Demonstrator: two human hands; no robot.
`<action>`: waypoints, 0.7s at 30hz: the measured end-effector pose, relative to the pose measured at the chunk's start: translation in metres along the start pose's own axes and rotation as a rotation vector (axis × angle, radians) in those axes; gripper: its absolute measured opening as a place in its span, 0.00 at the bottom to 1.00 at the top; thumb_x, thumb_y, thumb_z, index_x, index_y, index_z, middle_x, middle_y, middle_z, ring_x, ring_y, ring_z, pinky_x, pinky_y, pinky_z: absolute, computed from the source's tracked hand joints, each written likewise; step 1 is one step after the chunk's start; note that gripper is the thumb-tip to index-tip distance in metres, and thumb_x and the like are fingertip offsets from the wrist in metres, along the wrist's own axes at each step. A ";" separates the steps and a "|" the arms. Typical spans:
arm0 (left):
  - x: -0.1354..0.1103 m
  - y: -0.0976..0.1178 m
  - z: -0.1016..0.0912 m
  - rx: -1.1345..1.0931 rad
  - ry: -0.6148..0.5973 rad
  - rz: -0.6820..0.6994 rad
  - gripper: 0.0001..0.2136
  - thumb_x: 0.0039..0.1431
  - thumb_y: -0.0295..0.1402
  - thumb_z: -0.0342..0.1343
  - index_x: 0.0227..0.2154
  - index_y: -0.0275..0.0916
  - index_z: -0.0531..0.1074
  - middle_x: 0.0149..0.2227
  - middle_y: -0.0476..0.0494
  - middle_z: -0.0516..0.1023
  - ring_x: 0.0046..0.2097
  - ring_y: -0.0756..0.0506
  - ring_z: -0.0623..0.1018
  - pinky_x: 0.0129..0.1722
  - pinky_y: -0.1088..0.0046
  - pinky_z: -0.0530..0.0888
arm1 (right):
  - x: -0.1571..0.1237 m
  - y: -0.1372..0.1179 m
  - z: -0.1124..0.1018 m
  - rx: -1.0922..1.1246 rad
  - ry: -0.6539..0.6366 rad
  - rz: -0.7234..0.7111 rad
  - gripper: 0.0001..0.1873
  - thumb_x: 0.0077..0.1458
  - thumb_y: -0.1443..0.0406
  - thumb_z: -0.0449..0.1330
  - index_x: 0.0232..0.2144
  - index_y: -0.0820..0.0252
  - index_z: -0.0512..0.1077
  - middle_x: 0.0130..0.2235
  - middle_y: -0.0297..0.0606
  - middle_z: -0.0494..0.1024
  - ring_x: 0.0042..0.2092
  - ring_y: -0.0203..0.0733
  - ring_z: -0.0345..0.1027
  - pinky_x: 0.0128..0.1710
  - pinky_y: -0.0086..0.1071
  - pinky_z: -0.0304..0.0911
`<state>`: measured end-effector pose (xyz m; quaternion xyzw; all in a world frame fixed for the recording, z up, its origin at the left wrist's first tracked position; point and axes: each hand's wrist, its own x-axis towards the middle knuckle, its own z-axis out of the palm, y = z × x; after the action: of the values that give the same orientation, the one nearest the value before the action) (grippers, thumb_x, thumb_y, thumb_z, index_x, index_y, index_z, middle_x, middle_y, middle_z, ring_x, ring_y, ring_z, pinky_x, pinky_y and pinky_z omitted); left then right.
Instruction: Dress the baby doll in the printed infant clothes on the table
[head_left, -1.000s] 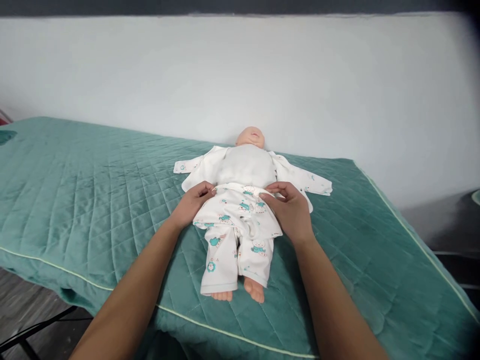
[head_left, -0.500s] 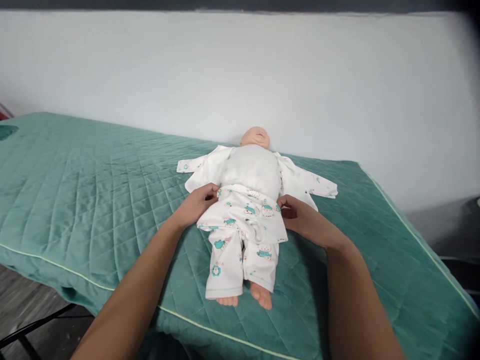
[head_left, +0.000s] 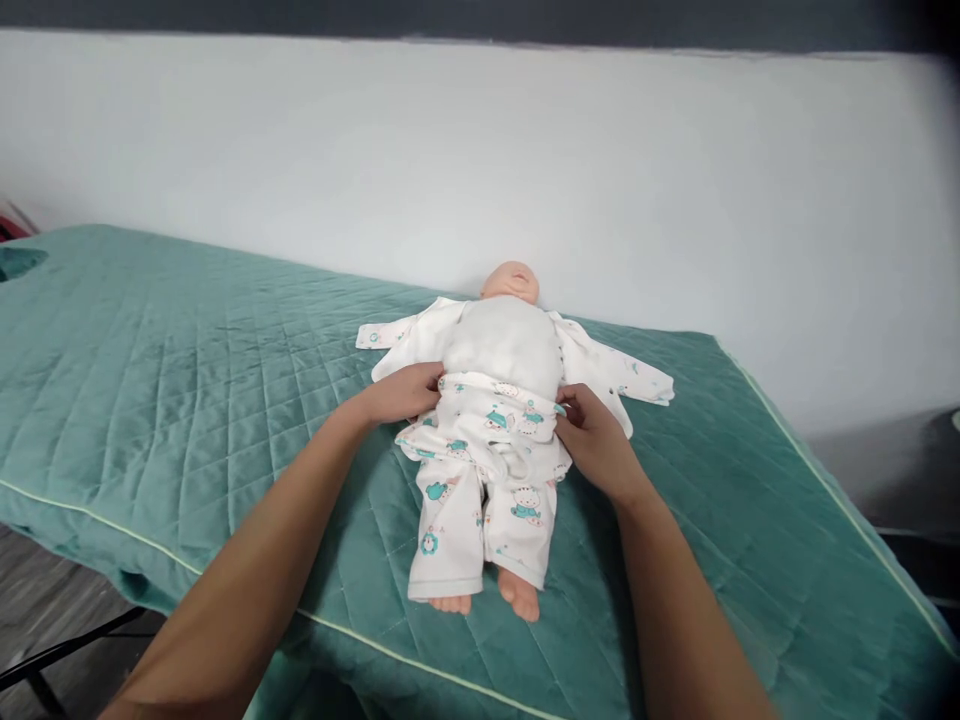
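Note:
A baby doll (head_left: 511,283) lies on its back, its feet toward me. Its white printed jacket (head_left: 592,365) is spread open at both sides, baring the white cloth torso (head_left: 504,340). White baby pants (head_left: 450,520) with teal prints cover the legs, and their upper part is folded and bunched at the hips. My left hand (head_left: 409,392) pinches the pants' waistband at the doll's side on my left. On the opposite side my right hand (head_left: 596,432) grips the waistband between thumb and fingers. Both bare feet show below the cuffs.
A green quilted cover (head_left: 225,400) with pale piping lies over the bed beneath the doll. Behind it rises a white wall (head_left: 480,160). A black metal bar (head_left: 67,650) shows low on the left above the dark floor.
Both hands have closed on the waistband, and the folded fabric at the hips has become more bunched. The right hand has turned, its wrist shifting left. The view has tilted slightly.

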<state>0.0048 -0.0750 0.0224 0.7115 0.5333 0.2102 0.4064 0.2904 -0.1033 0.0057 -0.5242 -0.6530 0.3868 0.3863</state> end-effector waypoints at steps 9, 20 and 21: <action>0.020 -0.013 -0.013 -0.193 -0.282 -0.051 0.09 0.36 0.26 0.54 0.24 0.39 0.74 0.24 0.51 0.74 0.27 0.46 0.75 0.25 0.73 0.73 | -0.001 -0.006 -0.012 0.222 -0.244 0.059 0.14 0.52 0.62 0.65 0.39 0.53 0.66 0.39 0.32 0.74 0.37 0.38 0.67 0.36 0.32 0.64; 0.008 -0.014 -0.008 -0.490 -0.151 0.169 0.09 0.46 0.28 0.57 0.33 0.36 0.77 0.32 0.47 0.80 0.36 0.45 0.78 0.40 0.68 0.75 | -0.003 -0.011 -0.008 0.367 -0.208 0.038 0.15 0.49 0.61 0.70 0.37 0.52 0.71 0.42 0.35 0.77 0.38 0.40 0.69 0.35 0.32 0.66; 0.007 -0.014 -0.007 -0.523 -0.154 0.159 0.10 0.47 0.28 0.58 0.35 0.36 0.77 0.33 0.46 0.81 0.36 0.45 0.78 0.40 0.67 0.75 | -0.003 -0.010 -0.007 0.368 -0.189 0.036 0.14 0.50 0.60 0.69 0.38 0.52 0.71 0.42 0.35 0.78 0.38 0.41 0.70 0.35 0.33 0.66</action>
<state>-0.0060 -0.0647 0.0146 0.6360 0.3709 0.3172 0.5977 0.2935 -0.1068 0.0170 -0.4179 -0.5953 0.5538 0.4054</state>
